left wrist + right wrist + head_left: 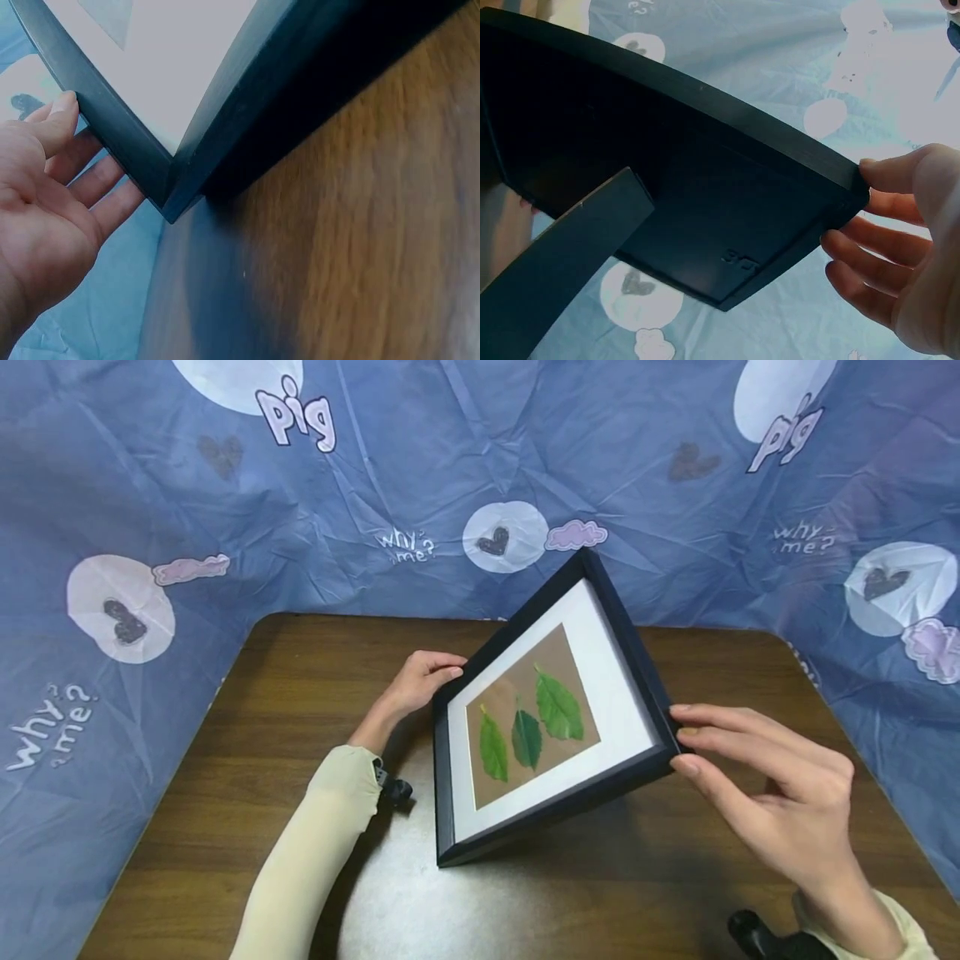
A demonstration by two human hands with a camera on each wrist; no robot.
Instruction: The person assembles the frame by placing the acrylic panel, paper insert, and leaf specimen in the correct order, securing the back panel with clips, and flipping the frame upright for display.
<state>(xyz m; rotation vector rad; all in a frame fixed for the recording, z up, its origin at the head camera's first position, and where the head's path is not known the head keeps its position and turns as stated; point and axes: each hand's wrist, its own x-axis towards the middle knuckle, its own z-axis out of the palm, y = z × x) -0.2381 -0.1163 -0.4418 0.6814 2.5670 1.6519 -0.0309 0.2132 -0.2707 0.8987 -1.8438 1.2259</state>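
A black picture frame [626, 647] with a white mat [622, 718] is held tilted above the table, its front facing the head camera. Inside, three green leaves [558, 706] lie on a brown backing [487, 793]. My left hand [416, 683] pinches the frame's left edge, thumb on the front and fingers behind, as the left wrist view also shows. At the right corner, my right hand [787, 793] grips the border between thumb and fingertips. In the right wrist view, the dark back panel [690, 217] shows, with a stand leg [570, 240] swung out from it.
Beneath is a brown wooden table [300, 668] with rounded far corners. A blue printed cloth [480, 443] with hearts and lettering hangs behind and at both sides. Black wrist devices [393, 785] sit at both sleeves.
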